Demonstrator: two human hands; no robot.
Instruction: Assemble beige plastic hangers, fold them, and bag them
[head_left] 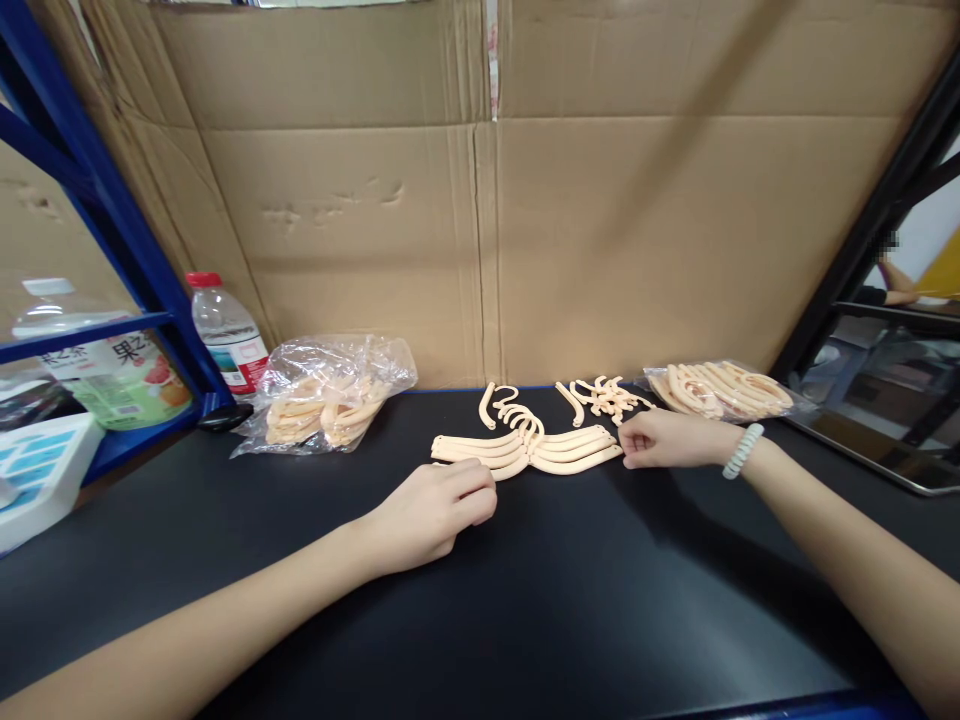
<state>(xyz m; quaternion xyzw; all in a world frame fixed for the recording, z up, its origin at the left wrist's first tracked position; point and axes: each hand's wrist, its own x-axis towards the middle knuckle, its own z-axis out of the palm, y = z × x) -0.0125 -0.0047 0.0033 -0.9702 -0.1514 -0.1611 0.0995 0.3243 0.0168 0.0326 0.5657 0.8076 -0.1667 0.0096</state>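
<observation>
On the black counter (525,600) in front of you, a stack of cream plastic hangers (529,450) lies flat near the middle, its arms spreading left and right and its hooks bunched at the centre toward the cardboard wall (600,230). Your left hand (435,510) rests on the counter at the left end of the stack, fingers (476,495) curled loosely inward with the tips touching or just beside the lowest hanger arm; you cannot tell from this view whether they pinch it. Your right hand (664,440), with a pale coiled band (742,450) on the wrist, sits at the right end of the stack, thumb and forefinger closed together at the tip of the hanger arms, seemingly gripping them. Just behind the stack lie a few loose hook pieces (502,400), and to their right a small heap of tangled cream parts (604,397). Behind your right hand a clear bag of hangers (724,390) lies flat on the counter. Further left, well apart from your left hand, a crumpled clear bag (330,395) holds more hangers. Beside it stands a water bottle with a red cap (225,335), next to the blue shelf frame (112,230). Behind that frame a larger drink bottle (112,370) sits on the shelf, and a white box (37,470) shows at the left edge
</observation>
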